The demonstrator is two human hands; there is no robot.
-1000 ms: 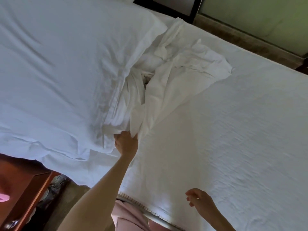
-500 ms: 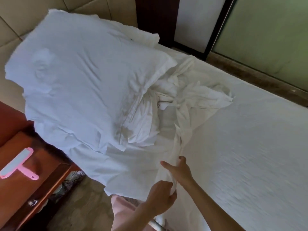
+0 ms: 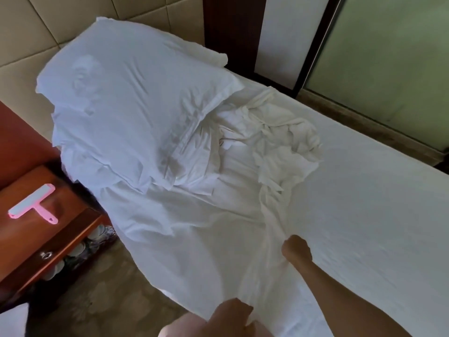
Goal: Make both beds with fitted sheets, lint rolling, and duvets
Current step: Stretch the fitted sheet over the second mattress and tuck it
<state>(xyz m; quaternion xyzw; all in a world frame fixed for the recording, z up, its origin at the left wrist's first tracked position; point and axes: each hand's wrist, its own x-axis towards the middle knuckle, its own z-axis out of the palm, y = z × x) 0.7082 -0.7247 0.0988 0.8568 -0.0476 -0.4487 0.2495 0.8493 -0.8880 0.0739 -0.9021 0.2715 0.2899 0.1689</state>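
A single bed seen from above, its white mattress (image 3: 369,215) running from the upper left of the frame to the lower right. At the upper left a large white pillow (image 3: 136,93) leans against a tan padded headboard (image 3: 36,32) and overlaps the upper end of the sheet. Layered white cloth shows under the pillow's lower edge, and whether that is a second pillow cannot be told. At the left edge stands a reddish wooden nightstand (image 3: 65,229), with one pink T-shaped lint roller (image 3: 36,205) lying flat on its top, well apart from both hands. A frosted green glass panel (image 3: 388,57) fills the upper right, and mottled brown floor (image 3: 109,288) shows at the lower left.

One white fitted sheet (image 3: 279,147) lies on the mattress, crumpled in a heap at the centre of the frame just right of the pillow. From the heap a gathered strip of it runs down toward the bottom centre, so its long axis is near vertical in the frame. Its left part spreads flat and hangs over the bed's near edge.

Two bare hands are visible. The right hand (image 3: 296,249), lower centre right, is a closed fist clutching the gathered strip. The left hand (image 3: 230,314), at the bottom edge, curls its fingers round the same sheet lower down.
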